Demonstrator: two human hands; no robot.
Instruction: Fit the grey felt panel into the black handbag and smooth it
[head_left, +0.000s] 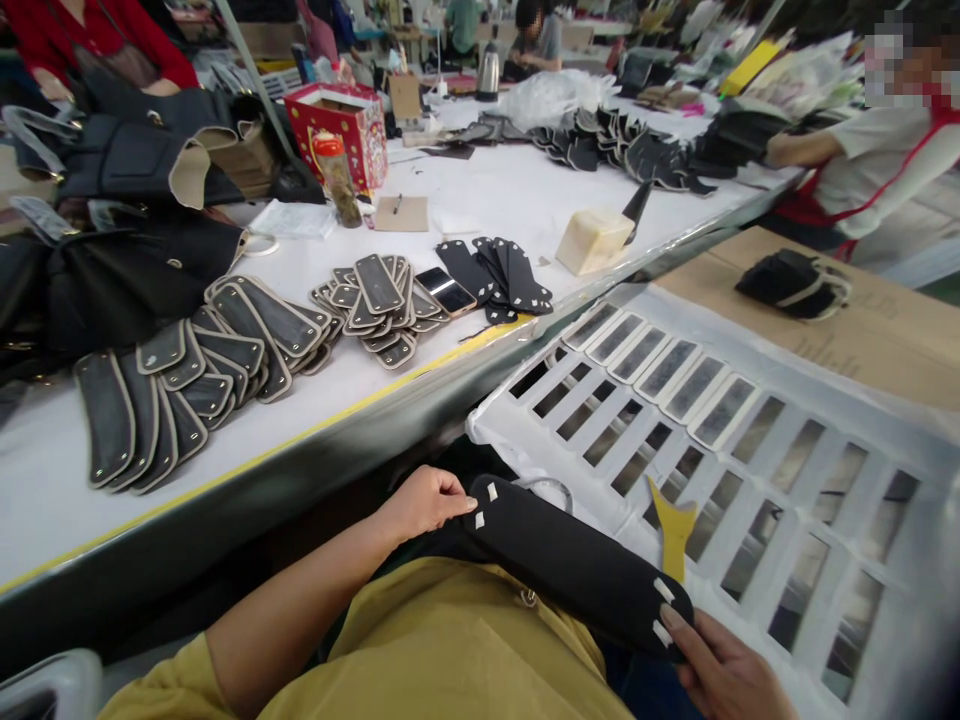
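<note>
A long black panel with rounded ends lies slanted across my lap, white tabs showing near both ends. My left hand pinches its upper left end between thumb and finger. At the lower right end, my right hand grips the panel, the thumb on top beside a white tab and part of the fingers hidden beneath. A thin pale ring shows behind the panel. Just beyond its right end, a yellow forked piece rests on a white slatted crate.
Ahead stands a white table with a yellow-taped edge. On it are piles of trimmed black pieces, a phone, more black panels, a pale block and a red box. Cardboard lies right; other people work around.
</note>
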